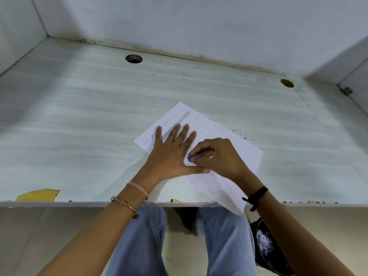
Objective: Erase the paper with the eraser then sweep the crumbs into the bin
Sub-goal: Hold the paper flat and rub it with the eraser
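With my left grip (171,154) spread flat on the paper (245,156) to pin it to the counter (79,116) against sliding, my right grip (217,156) pinches the eraser (194,157) down on it just beside the left, crumbs (238,131) lying beyond, bin (264,244) below the counter at my right.

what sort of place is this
Likely an office or study cubicle: a pale desk enclosed by partition walls on three sides, round cable holes near its back edge, and a bin of paper scraps below.
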The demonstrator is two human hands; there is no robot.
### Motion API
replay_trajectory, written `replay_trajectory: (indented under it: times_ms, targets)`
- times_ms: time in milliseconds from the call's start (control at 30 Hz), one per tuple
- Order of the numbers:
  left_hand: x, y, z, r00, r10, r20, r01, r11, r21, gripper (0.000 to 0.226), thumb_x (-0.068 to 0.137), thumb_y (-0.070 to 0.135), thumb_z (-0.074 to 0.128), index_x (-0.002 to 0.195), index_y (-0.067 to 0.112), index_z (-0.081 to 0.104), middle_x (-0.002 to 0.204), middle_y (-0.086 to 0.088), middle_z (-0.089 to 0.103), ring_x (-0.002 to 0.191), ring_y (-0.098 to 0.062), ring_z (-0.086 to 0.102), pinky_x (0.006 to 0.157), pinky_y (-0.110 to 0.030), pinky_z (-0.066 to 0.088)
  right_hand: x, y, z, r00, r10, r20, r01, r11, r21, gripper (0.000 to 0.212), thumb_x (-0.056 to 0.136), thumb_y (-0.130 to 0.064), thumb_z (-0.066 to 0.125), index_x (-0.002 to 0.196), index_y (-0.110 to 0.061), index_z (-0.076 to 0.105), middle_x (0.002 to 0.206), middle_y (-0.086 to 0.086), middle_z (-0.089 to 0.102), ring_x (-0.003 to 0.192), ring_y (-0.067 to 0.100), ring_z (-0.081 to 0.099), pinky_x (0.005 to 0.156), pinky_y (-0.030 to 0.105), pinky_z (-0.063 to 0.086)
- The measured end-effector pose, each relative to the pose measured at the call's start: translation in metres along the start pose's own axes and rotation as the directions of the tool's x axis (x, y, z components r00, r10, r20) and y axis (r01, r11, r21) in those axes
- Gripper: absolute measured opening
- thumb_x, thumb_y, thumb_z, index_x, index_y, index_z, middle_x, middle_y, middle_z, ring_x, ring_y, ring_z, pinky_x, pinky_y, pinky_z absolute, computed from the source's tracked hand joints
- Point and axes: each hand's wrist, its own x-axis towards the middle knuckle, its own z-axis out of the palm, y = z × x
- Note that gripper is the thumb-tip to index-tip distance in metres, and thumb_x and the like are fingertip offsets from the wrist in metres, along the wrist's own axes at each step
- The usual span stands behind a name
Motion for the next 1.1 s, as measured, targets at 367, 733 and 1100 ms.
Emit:
replay_trajectory:
  times_ms: [367,733,1100]
  targets:
    - [0.0,0.0,-0.001,1.0,-0.014,-0.005,0.014,1.0,-0.007,0.119,0.059,0.099,0.01,0.155,0.032,-0.009,0.162,0.004,-0.019,0.148,-0.016,-0.021,0.113,-0.064,-0.011,0.009,0.01,-0.01,0.997,0.025,-0.074,-0.024,1.0,0.015,0.012,0.074,-0.005,0.074,0.08,-0.016,0.077,0.076,-0.003,0.073,0.07,0.006,0.065,0.064,0.01,0.046]
    - [0.0,0.0,0.0,1.0,-0.019,-0.012,0.019,1.0,-0.025,0.117,0.061,0.099,0.013,0.155,0.033,-0.009,0.162,0.005,-0.02,0.148,-0.016,-0.022,0.113,-0.063,-0.012,0.017,0.015,-0.016,0.976,0.077,-0.201,-0.072,0.997,0.03,0.013,0.074,-0.003,0.072,0.079,-0.015,0.077,0.07,-0.009,0.069,0.062,-0.002,0.059,0.059,0.004,0.041]
    - [-0.002,0.002,-0.005,1.0,-0.007,0.023,0.008,0.999,-0.041,0.113,0.064,0.095,0.014,0.154,0.032,-0.011,0.161,0.005,-0.022,0.146,-0.014,-0.025,0.113,-0.062,-0.015,0.018,0.036,-0.023,0.963,0.156,-0.219,-0.118,0.977,0.179,0.009,0.078,-0.007,0.073,0.084,-0.013,0.076,0.082,-0.002,0.074,0.067,-0.002,0.06,0.064,0.005,0.044]
